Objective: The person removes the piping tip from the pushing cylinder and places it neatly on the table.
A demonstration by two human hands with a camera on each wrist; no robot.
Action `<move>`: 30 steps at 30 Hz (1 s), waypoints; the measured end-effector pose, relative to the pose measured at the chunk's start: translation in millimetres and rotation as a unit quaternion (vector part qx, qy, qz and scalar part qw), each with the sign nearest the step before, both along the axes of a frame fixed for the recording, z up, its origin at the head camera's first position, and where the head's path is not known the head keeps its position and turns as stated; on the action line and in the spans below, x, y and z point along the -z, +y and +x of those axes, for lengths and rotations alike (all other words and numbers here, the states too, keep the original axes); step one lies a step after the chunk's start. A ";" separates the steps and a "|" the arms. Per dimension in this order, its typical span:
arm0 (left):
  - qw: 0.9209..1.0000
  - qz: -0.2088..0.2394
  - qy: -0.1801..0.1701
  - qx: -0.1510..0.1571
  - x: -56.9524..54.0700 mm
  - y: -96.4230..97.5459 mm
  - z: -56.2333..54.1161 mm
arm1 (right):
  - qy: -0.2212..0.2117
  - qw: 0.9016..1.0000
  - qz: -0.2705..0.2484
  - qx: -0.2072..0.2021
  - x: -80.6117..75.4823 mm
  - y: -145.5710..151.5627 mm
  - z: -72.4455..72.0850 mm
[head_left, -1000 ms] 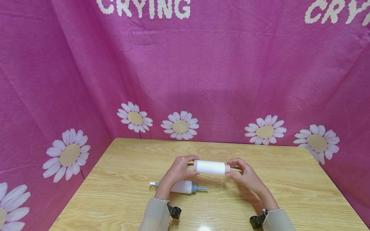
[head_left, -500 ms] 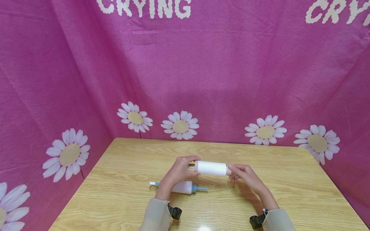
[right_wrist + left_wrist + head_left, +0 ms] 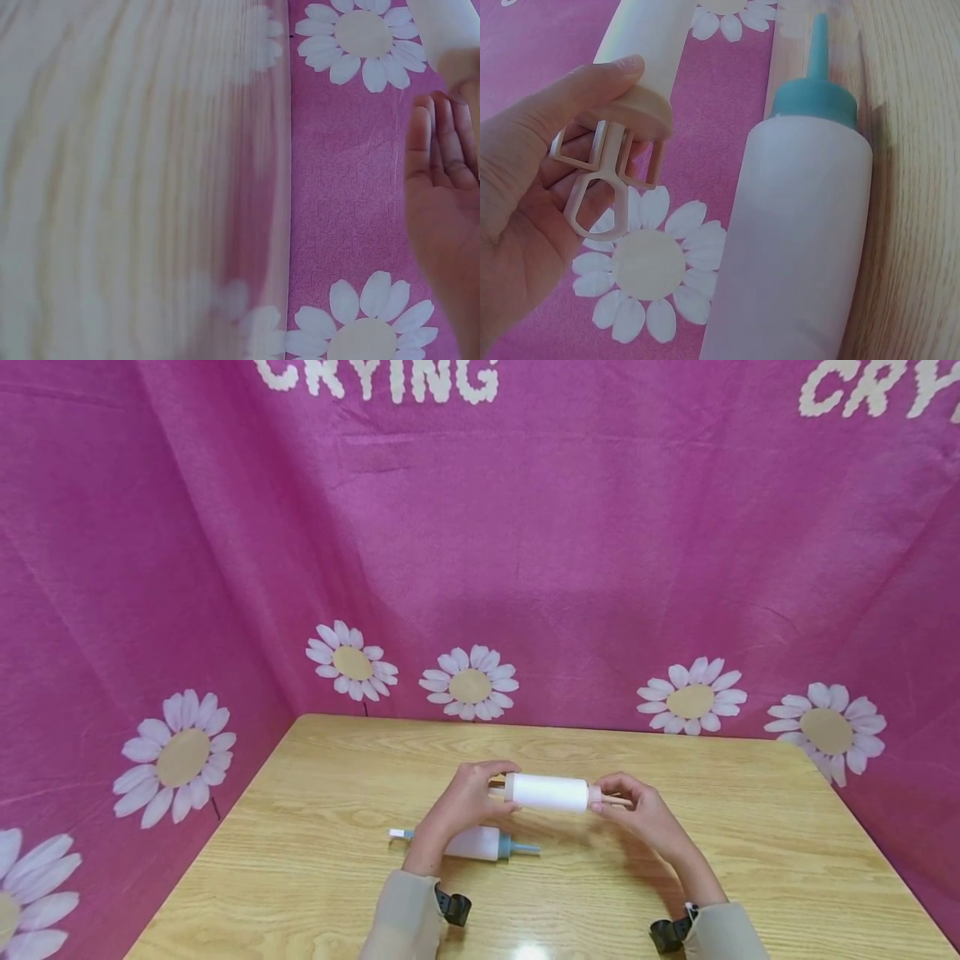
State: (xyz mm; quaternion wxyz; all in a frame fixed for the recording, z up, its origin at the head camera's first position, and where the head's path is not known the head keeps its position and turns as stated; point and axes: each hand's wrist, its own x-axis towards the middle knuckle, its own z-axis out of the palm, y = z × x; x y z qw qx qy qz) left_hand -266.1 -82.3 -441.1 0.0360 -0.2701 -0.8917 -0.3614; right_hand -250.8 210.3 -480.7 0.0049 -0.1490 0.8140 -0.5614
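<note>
A white cylindrical syringe (image 3: pixel 550 792) with beige ends is held level above the table between both hands. My left hand (image 3: pixel 467 797) grips its left end; in the left wrist view, the thumb lies over the beige collar (image 3: pixel 641 112), beside two finger loops and a ring-ended plunger (image 3: pixel 600 202). My right hand (image 3: pixel 637 814) pinches the beige cap (image 3: pixel 595 797) at the other end, its thin nozzle (image 3: pixel 618 801) running between thumb and fingers. A second syringe, white with a teal cap (image 3: pixel 815 101), lies on the table below my left forearm, which partly hides it.
The wood-grain table (image 3: pixel 750 843) reaches back to a pink cloth backdrop (image 3: pixel 525 568) printed with white daisies. Cloth also hangs along the left and right sides. Each wrist wears a black strap-on camera (image 3: pixel 453 908).
My right hand's fingers have turned about the beige cap and spread apart, so the nozzle shows again after being covered half a second ago. The left hand keeps its grip.
</note>
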 end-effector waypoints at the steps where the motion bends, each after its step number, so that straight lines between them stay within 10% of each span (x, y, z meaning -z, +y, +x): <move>1: 1.000 0.001 -0.001 0.000 -0.1 -0.1 -0.2 | 0.012 1.000 0.003 0.004 0.2 -0.4 -0.1; 15: 1.000 0.008 -0.004 -0.001 -2.0 -1.5 0.1 | 0.072 0.997 -0.007 0.010 1.8 -5.1 -1.0; 30: 1.000 0.014 0.010 0.011 -0.5 -2.5 1.1 | -0.040 0.998 -0.034 -0.027 -2.4 -2.8 -3.6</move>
